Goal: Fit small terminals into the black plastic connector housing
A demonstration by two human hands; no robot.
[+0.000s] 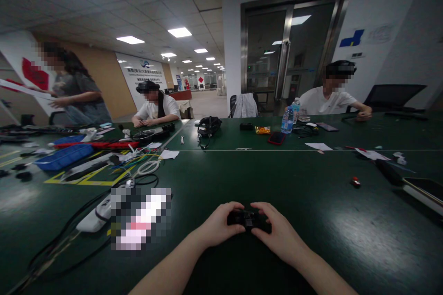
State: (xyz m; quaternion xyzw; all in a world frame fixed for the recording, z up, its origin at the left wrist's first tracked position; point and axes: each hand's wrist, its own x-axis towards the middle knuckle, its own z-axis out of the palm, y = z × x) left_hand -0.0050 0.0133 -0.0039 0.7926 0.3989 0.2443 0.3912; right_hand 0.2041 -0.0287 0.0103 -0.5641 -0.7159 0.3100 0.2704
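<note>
A small black device [248, 219] with a pale printed label lies between my two hands, just above or on the dark green table [224, 179]. My left hand [221, 222] curls round its left end, thumb on the near side and fingers on the far side. Its right end sits in my right hand [273, 226] in the same way. Much of the device is covered by my fingers, and its exact kind is too dark to make out.
To the left are a white power strip [95, 216], coiled cables [148, 167] and a blue tray [64, 156]. Water bottles [287, 120], a headset [208, 126] and a small red object [355, 181] stand farther off. Two people sit across the table; another stands at left.
</note>
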